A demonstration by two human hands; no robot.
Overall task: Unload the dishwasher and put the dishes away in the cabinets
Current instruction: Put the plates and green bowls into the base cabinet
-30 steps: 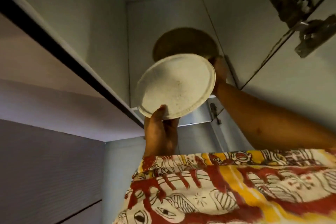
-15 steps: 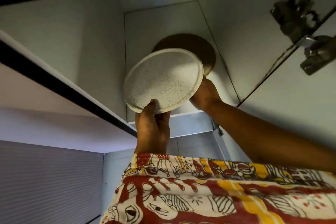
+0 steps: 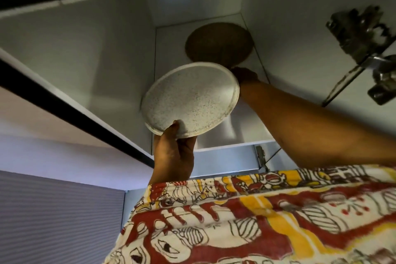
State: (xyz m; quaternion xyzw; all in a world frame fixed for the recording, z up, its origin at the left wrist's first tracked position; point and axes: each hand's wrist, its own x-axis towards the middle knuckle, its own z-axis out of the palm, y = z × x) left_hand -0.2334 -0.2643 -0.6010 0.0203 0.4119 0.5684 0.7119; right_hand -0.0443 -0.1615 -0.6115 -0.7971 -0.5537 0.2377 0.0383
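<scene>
I look up into an open white upper cabinet (image 3: 231, 146). My left hand (image 3: 173, 152) grips the lower rim of a white speckled plate (image 3: 190, 98) and holds it tilted in front of the cabinet opening. A round brown plate (image 3: 218, 44) rests deep inside, against the rear panel. My right hand (image 3: 245, 75) reaches in and touches the brown plate's lower edge. The white plate partly hides its fingers, so whether they grip is unclear.
A metal door hinge (image 3: 364, 34) juts out at the upper right by the cabinet's right wall. A dark cabinet edge (image 3: 64, 100) runs diagonally across the left. My patterned red and yellow sleeve (image 3: 257, 221) fills the bottom.
My right hand dropped below the brown plate, then rose back to its lower edge. The white plate stays in my left hand. My view tilted further up into the cabinet.
</scene>
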